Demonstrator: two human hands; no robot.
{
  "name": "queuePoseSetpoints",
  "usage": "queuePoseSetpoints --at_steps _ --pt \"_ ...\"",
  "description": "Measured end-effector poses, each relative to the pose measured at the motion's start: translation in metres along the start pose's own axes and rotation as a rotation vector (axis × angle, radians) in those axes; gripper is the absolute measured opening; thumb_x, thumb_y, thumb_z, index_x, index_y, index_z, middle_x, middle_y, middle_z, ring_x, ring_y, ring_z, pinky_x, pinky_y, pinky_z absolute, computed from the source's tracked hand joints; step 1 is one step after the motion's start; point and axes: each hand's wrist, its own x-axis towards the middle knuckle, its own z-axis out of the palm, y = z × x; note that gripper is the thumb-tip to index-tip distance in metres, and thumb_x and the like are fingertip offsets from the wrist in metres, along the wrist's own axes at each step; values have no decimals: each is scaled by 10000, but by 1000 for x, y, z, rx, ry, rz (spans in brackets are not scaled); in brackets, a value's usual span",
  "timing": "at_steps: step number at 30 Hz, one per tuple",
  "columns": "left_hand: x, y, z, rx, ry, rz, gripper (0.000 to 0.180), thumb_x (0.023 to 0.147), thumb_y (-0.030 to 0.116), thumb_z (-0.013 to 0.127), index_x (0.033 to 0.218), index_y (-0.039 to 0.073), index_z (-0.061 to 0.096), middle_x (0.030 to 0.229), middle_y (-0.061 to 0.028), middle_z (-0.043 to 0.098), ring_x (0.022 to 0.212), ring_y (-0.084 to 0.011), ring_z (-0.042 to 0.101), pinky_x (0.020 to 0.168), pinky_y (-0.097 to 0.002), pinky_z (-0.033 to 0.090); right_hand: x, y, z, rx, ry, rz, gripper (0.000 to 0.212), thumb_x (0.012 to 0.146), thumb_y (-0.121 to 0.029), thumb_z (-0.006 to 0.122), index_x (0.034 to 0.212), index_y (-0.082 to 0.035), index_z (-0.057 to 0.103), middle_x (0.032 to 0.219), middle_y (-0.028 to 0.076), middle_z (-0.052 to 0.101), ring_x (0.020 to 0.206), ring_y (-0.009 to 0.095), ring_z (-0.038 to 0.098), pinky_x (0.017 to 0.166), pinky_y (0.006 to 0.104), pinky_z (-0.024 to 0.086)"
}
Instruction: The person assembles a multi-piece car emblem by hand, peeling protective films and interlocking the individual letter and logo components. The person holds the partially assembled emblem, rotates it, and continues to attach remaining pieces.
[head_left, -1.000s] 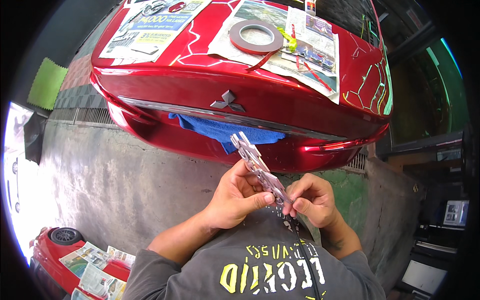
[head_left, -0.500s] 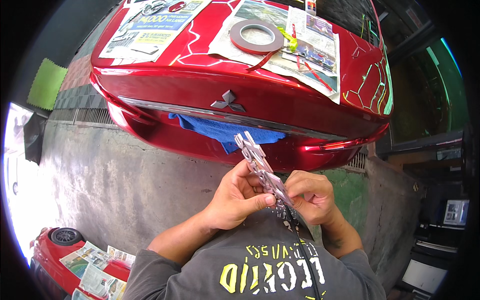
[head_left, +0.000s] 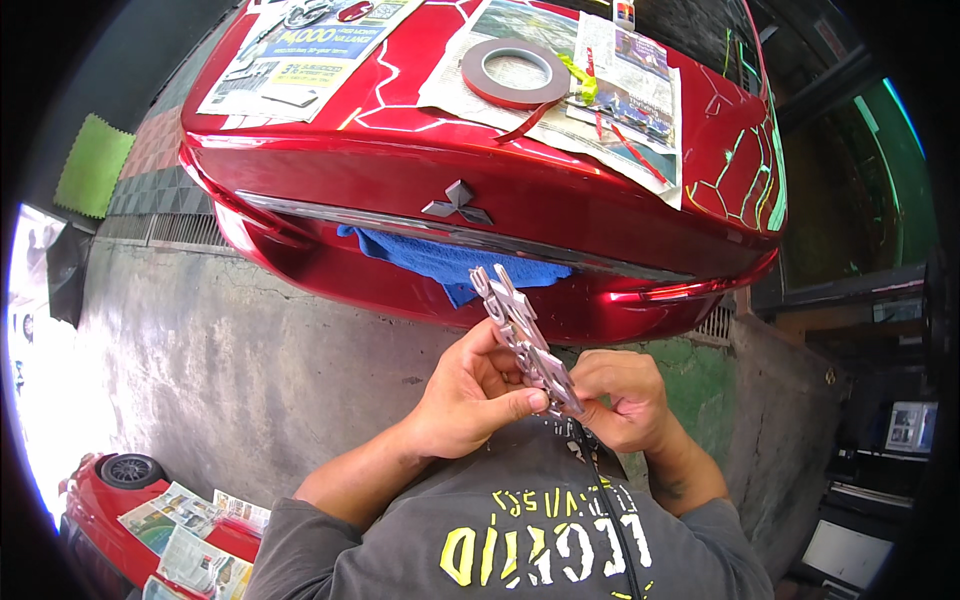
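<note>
A chrome car lettering emblem (head_left: 522, 335) is held tilted in front of my chest, its far end pointing toward the car's rear. My left hand (head_left: 470, 388) grips its left side, with the thumb along the near part and the fingers behind. At the emblem's near end my right hand (head_left: 622, 395) is closed in a pinch, touching or almost touching the edge. Whatever lies between those right fingertips is too small to make out. Beyond the emblem, a blue cloth (head_left: 420, 262) lies along the red car's bumper (head_left: 330, 285).
On the red trunk lid (head_left: 330, 165) lie newspaper sheets (head_left: 460, 100), a roll of red-backed tape (head_left: 470, 75), loose red strips (head_left: 640, 155) and a yellow-green scrap (head_left: 582, 88). A small white bottle (head_left: 624, 14) stands farther back. Another red car (head_left: 90, 520) carries newspapers at lower left.
My right hand has shifted slightly downward at the emblem's near end. The left hand and the emblem are almost where they were.
</note>
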Motion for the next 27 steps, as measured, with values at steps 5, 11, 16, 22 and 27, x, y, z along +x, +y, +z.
queuePoseSetpoints --at_steps 5,11,16,22,27 --pt "1 3 4 -25 -9 -20 529 879 -23 751 1304 54 446 1159 -118 645 1078 -186 653 929 -363 566 -9 2 -10 418 -162 261 51 895 -25 727 912 3 689 822 98 725 710 161 684 640 282 529" --pt "3 6 -4 51 -14 29 547 901 -5 741 1346 55 428 1145 -115 651 1076 -190 652 900 -360 575 -18 5 -7 808 -80 386 116 942 -68 700 1018 9 658 852 87 699 717 116 651 604 241 500" --pt "3 2 -2 59 3 45 532 894 8 754 1323 59 443 1137 -103 651 1081 -181 648 916 -351 568 -19 5 1 652 -21 364 125 942 -33 674 1051 7 630 921 76 675 825 107 639 784 256 508" --pt "2 4 1 87 11 21 519 891 17 761 1306 60 452 1144 -97 649 1084 -173 645 941 -351 557 -19 5 4 436 53 335 88 912 -5 685 996 9 664 917 70 691 859 157 651 930 336 493" --pt "0 3 6 34 24 -2 489 886 3 758 1272 65 464 1127 -100 652 1068 -175 651 938 -358 564 -14 6 5 374 26 232 49 894 5 689 941 -1 678 865 85 707 805 199 664 997 388 465"
